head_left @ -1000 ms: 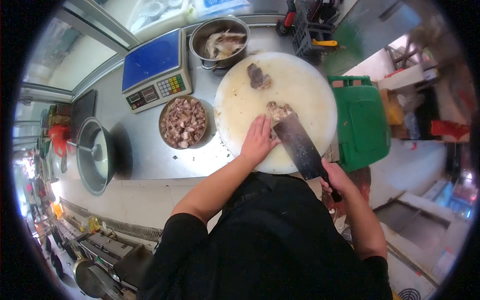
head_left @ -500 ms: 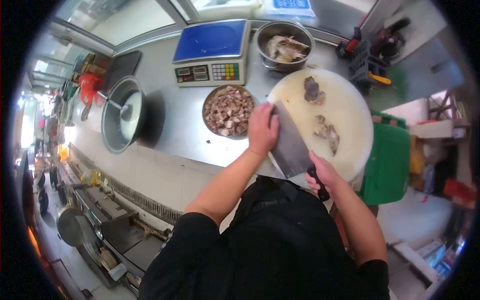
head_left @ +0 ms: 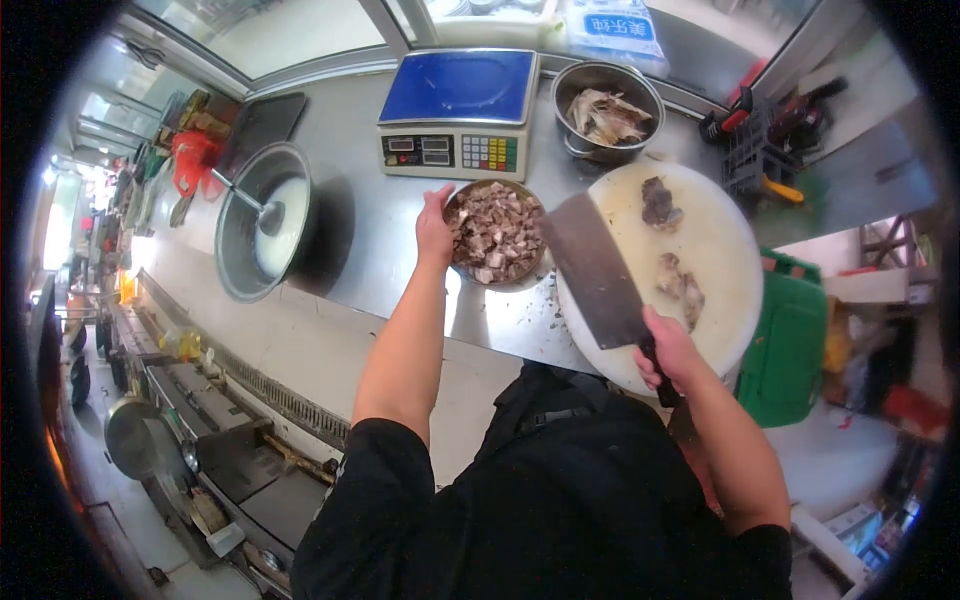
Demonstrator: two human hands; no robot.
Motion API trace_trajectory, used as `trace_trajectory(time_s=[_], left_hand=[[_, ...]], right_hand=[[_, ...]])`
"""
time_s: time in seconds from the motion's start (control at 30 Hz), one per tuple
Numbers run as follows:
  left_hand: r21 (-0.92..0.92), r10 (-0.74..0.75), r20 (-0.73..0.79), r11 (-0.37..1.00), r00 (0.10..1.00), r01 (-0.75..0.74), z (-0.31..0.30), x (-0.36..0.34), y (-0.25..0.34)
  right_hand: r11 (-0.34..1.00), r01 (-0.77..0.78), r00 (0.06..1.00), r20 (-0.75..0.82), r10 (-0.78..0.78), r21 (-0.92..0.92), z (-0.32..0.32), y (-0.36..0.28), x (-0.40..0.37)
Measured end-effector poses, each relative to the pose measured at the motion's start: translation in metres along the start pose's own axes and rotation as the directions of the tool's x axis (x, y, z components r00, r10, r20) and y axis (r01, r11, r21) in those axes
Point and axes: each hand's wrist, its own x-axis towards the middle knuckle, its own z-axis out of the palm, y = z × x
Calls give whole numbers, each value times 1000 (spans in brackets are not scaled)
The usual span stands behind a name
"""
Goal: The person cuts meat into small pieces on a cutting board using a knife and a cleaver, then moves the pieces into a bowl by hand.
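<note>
My right hand [head_left: 668,350] is wrapped round the dark handle of a cleaver [head_left: 596,270]. Its broad blade lies over the left part of a round white chopping board [head_left: 735,255], with the tip near the bowl. On the board are a dark piece of meat [head_left: 658,203] and some paler bony scraps [head_left: 681,284]. My left hand [head_left: 434,228] grips the left rim of a round metal bowl [head_left: 462,268], its fingers partly hidden. Small cubes of chopped meat [head_left: 497,230] fill that bowl.
A blue-topped scale [head_left: 458,90] stands behind the bowl. To its right is a metal pot [head_left: 570,142] holding bony meat. A large basin [head_left: 232,258] with a ladle [head_left: 268,214] in pale liquid sits left. Dark crumbs dot the counter's front edge. A green bin [head_left: 790,350] stands right.
My left hand has moved left from the cleaver's blade to the far side of the bowl. Dark crumbs now show on the counter beside the board. The view has shifted slightly.
</note>
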Motion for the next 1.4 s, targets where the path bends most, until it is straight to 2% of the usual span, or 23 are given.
trace_trajectory(time_s=[0.07,0.1,0.13,0.17,0.27,0.33,0.4,0.47,0.53,0.6,0.67,0.8,0.87,0.9,0.93,1.0,1.03,1.07,1.1,1.13,1.2,1.3,1.4], left_hand=[[24,5,-22,1000,1000,-5,-3,-8,-1],[498,139,174,842,975,-209,-3,-15,3],[788,152,405,443,902,-428,0,-24,13],[807,89,424,414,901,-421,5,-29,23],[738,117,394,551,911,-390,7,-24,33],[793,369,347,375,862,-480,17,-30,32],[770,435,350,370,829,-520,46,-43,52],[658,397,467,441,790,-611,97,-70,73],[593,309,633,395,709,-702,147,-97,52],[405,181,815,499,550,-766,200,-121,37],[277,167,914,410,370,-869,246,-132,19],[304,62,942,265,331,-915,282,-128,-4],[430,-246,896,273,370,-861,280,-132,21],[429,-252,895,268,367,-863,271,-137,19],[437,-187,898,292,397,-851,256,-148,15],[441,-132,897,313,421,-841,233,-171,6],[411,62,891,315,450,-855,224,-181,3],[382,254,849,313,464,-870,217,-191,0],[407,344,802,284,489,-868,216,-201,12],[405,343,804,283,486,-869,214,-200,5],[280,391,847,250,362,-927,206,-197,-13],[236,429,852,199,301,-951,207,-193,-24],[237,420,855,202,303,-950,206,-192,-24]], right_hand=[[1000,20,999,-27,-20,-1,-22,20,-11],[999,42,998,-51,-42,-3,-31,29,-16],[999,43,997,-59,-43,-1,-35,36,-22],[998,57,991,-119,-61,-32,-40,44,-30],[993,69,961,-260,-93,-100,-58,74,-53],[983,143,947,-273,-171,-119,-64,88,-67],[982,173,923,-334,-190,-79,-68,102,-77],[934,331,823,-443,-355,-135,-73,114,-79],[951,296,803,-516,-299,-90,-77,117,-82],[944,328,782,-566,-263,15,-80,120,-86],[940,337,775,-581,-248,49,-80,119,-91],[944,327,768,-592,-244,36,-84,128,-101],[954,300,784,-567,-254,-11,-88,132,-107],[960,275,801,-537,-263,-61,-89,134,-109],[959,277,803,-537,-260,-50,-90,135,-110],[982,100,867,-471,-165,-160,-92,132,-111],[983,101,867,-471,-162,-153,-91,131,-108],[940,110,858,-446,-254,-324,-88,130,-105],[865,115,849,-405,-341,-488,-86,127,-101],[867,115,848,-406,-340,-485,-82,119,-100],[785,118,854,-341,-393,-608,-73,101,-102],[745,106,874,-296,-386,-659,-70,94,-96],[733,83,882,-292,-370,-675,-68,90,-94]])
